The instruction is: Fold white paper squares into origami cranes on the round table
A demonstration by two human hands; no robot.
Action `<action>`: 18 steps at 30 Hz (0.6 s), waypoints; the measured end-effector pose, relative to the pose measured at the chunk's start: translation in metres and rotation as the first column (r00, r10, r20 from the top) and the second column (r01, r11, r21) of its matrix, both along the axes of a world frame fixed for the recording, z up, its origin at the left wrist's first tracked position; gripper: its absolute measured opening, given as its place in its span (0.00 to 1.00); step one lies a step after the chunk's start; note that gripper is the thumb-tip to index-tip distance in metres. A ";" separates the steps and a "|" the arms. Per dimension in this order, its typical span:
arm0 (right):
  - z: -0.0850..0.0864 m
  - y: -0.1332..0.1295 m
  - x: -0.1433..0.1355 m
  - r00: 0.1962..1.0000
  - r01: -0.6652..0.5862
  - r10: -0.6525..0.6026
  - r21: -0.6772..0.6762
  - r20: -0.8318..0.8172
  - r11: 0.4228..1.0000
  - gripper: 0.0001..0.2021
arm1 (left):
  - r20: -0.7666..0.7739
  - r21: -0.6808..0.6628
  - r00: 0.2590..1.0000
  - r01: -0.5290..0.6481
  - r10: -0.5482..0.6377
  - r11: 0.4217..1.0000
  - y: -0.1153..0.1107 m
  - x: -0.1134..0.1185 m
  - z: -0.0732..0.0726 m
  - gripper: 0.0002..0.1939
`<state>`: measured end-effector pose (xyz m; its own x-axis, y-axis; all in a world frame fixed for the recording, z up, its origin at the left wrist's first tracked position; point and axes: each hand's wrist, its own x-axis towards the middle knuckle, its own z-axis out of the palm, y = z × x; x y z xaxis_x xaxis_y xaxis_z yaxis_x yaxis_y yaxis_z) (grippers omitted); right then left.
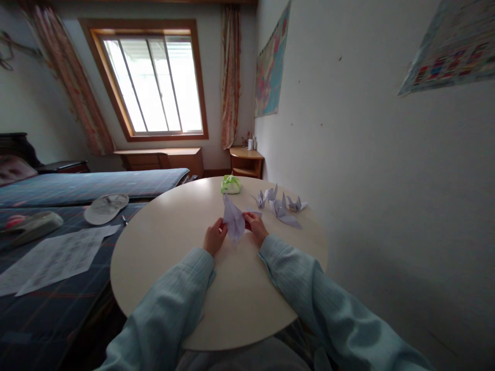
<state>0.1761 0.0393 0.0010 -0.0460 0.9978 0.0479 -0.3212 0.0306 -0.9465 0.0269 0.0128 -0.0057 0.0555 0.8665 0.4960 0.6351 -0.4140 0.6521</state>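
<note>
Between my two hands is a piece of folded lavender paper (234,220), held a little above the round table (162,278). It has a pointed top and a lower point. My left hand (215,237) pinches its left edge, with thumb and fingers closed. My right hand (256,226) grips its right side, fingers closed on the edge. Just beyond my right hand stand several folded paper cranes (279,205) of the same pale purple, grouped close together. Another pale paper piece (254,212) shows partly behind my right hand.
A green packet of tissues (231,184) lies at the table's far edge. The wall (371,216) runs close along the right. To the left, a bed (96,286) bears printed sheets (62,257), a pale flat insole-shaped item (105,208) and a pen (124,220).
</note>
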 end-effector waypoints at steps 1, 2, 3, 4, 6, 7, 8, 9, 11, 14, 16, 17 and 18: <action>0.001 -0.001 0.000 1.000 -0.015 0.015 0.009 0.000 1.000 0.11 | 0.011 -0.002 1.000 -0.016 0.016 1.000 0.001 -0.001 -0.001 0.06; 0.002 -0.002 0.000 1.000 -0.027 0.027 0.017 0.007 0.999 0.11 | 0.027 -0.003 0.999 -0.030 0.030 1.000 0.002 -0.002 -0.001 0.05; 0.003 -0.003 0.000 0.999 -0.039 0.038 0.026 0.019 0.999 0.11 | 0.044 -0.003 0.998 -0.041 0.041 0.999 0.003 -0.002 -0.001 0.05; 0.004 -0.004 0.000 0.998 -0.053 0.052 0.032 0.032 0.998 0.11 | 0.063 -0.003 0.997 -0.051 0.052 0.999 0.004 -0.003 -0.002 0.05; 0.005 -0.006 -0.001 0.996 -0.078 0.077 0.034 0.049 0.996 0.11 | 0.096 -0.009 0.992 -0.077 0.078 0.997 0.004 -0.004 -0.001 0.06; 0.006 -0.007 -0.001 0.995 -0.091 0.089 0.037 0.055 0.995 0.11 | 0.105 -0.013 0.990 -0.089 0.090 0.996 0.005 -0.004 -0.001 0.06; 0.006 -0.007 -0.001 0.993 -0.101 0.099 0.038 0.059 0.994 0.11 | 0.107 -0.019 0.989 -0.098 0.099 0.995 0.004 -0.004 -0.001 0.07; 0.006 -0.007 -0.001 0.992 -0.109 0.107 0.039 0.060 0.993 0.11 | 0.104 -0.025 0.989 -0.107 0.109 0.994 0.004 -0.004 -0.001 0.07; 0.006 -0.007 -0.001 0.991 -0.125 0.123 0.037 0.055 0.991 0.11 | 0.086 -0.039 0.988 -0.126 0.129 0.991 0.003 -0.004 0.000 0.08; 0.004 -0.007 -0.001 0.985 -0.167 0.166 0.020 0.039 0.986 0.11 | 0.051 -0.060 0.987 -0.148 0.151 0.987 0.002 -0.003 0.001 0.10; 0.004 -0.007 -0.001 0.979 -0.204 0.203 0.006 0.033 0.979 0.11 | 0.021 -0.083 0.987 -0.155 0.158 0.984 0.001 -0.003 0.002 0.11; 0.003 -0.007 -0.002 0.975 -0.220 0.220 0.002 0.031 0.975 0.11 | 0.006 -0.096 0.988 -0.153 0.155 0.983 0.000 -0.003 0.003 0.12; 0.003 -0.007 -0.002 0.972 -0.234 0.234 -0.001 0.031 0.972 0.11 | -0.008 -0.110 0.989 -0.148 0.148 0.983 0.000 -0.003 0.004 0.13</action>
